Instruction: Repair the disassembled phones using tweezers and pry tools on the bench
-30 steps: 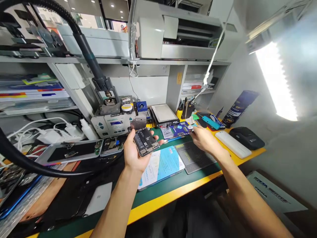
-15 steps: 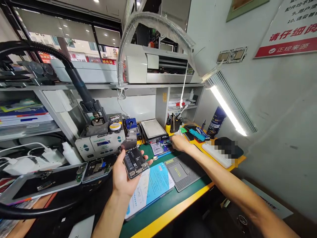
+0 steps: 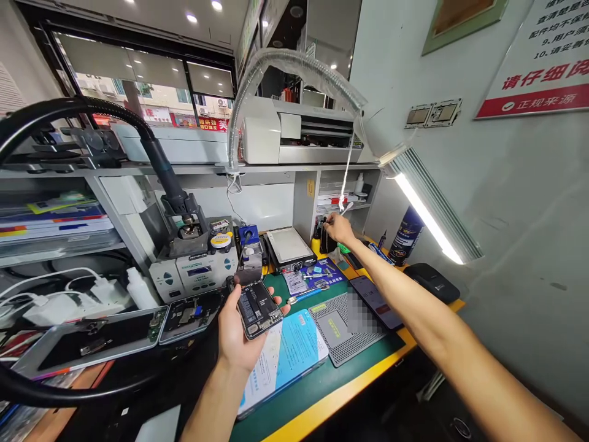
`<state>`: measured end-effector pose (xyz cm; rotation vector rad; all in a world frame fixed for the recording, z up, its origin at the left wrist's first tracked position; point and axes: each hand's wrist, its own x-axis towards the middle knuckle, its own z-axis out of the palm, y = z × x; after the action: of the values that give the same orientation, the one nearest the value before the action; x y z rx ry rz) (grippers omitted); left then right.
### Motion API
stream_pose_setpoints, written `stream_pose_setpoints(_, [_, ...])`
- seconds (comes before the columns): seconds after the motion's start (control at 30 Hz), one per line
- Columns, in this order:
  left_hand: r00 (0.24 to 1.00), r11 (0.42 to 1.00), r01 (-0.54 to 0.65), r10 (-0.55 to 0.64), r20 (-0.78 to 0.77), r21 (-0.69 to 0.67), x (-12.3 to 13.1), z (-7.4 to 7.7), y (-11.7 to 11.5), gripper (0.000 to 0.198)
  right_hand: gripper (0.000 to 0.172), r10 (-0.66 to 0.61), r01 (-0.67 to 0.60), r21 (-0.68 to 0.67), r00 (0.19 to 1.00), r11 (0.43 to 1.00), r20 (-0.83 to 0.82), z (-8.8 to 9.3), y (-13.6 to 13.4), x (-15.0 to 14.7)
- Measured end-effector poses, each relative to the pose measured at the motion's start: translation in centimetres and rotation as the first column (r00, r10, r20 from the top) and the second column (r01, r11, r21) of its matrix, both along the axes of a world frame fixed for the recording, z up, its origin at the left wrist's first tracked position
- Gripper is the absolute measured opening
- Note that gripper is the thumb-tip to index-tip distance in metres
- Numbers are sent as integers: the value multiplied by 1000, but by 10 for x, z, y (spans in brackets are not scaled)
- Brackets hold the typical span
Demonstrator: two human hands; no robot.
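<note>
My left hand [image 3: 235,334] grips an opened phone [image 3: 257,309] with its battery and board facing up, held above the green bench mat [image 3: 294,393]. My right hand [image 3: 339,228] is stretched far back to the black tool holder [image 3: 327,240] under the shelf. Its fingers are pinched at the tool tops, and I cannot make out what they hold. A blue and white box [image 3: 288,356] lies under the phone. A grey perforated pad [image 3: 343,327] sits to its right.
A rework station [image 3: 196,265] with a black hose [image 3: 156,159] stands at the back left, a small hot plate [image 3: 288,245] beside it. Opened devices [image 3: 99,334] lie on the left. A blue spray can [image 3: 405,233], a black box [image 3: 432,281] and a lamp [image 3: 430,212] are on the right.
My right hand has moved from the blue cards on the mat up and back to the tool holder. My left hand keeps the phone nearly still. The view has tilted upward.
</note>
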<state>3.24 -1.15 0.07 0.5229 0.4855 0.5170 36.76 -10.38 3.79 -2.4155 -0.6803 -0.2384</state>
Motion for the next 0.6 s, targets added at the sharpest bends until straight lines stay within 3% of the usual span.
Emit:
stream_pose_setpoints(0.23, [1000, 1000, 4, -4, 1, -29, 1, -2, 2, 32, 29, 34, -32, 224, 999, 974, -3, 29, -18, 4])
stream_pose_setpoints(0.37, [999, 998, 24, -23, 28, -55, 1, 2, 2, 35, 24, 57, -81, 377, 996, 923, 75, 39, -46, -24])
stream_pose_setpoints(0.47, [997, 992, 50, -42, 67, -120, 0, 4, 1, 37, 24, 92, -141, 441, 987, 886, 131, 20, -73, -64])
stream_pose_setpoints(0.6, [991, 983, 109, -96, 89, -150, 0, 1, 0, 40, 32, 159, -189, 442, 982, 877, 103, -34, -97, -117])
